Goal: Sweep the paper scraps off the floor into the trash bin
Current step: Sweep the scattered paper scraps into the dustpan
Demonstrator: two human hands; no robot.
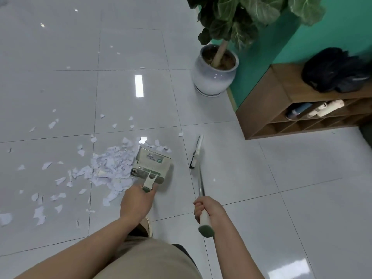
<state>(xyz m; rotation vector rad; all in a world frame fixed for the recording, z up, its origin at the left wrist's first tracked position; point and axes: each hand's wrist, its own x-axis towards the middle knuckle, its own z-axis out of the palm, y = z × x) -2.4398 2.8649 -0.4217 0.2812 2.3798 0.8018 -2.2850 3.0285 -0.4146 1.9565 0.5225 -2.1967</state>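
Right now the left hand (pixel 136 200) grips the dustpan (pixel 152 168) handle, its pan set against the heaped paper scraps (pixel 109 168) on the tiled floor (pixel 302 188). The right hand (pixel 207 208) clenches the broom (pixel 198 156) handle, bristles right of the dustpan.

plant (pixel 241 19) top cropped, dustpan label (pixel 155 158) illegible

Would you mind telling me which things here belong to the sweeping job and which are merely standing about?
For the job: paper scraps, dustpan in the left hand, broom in the right hand.
Standing about: potted plant, wooden shelf, black bag.
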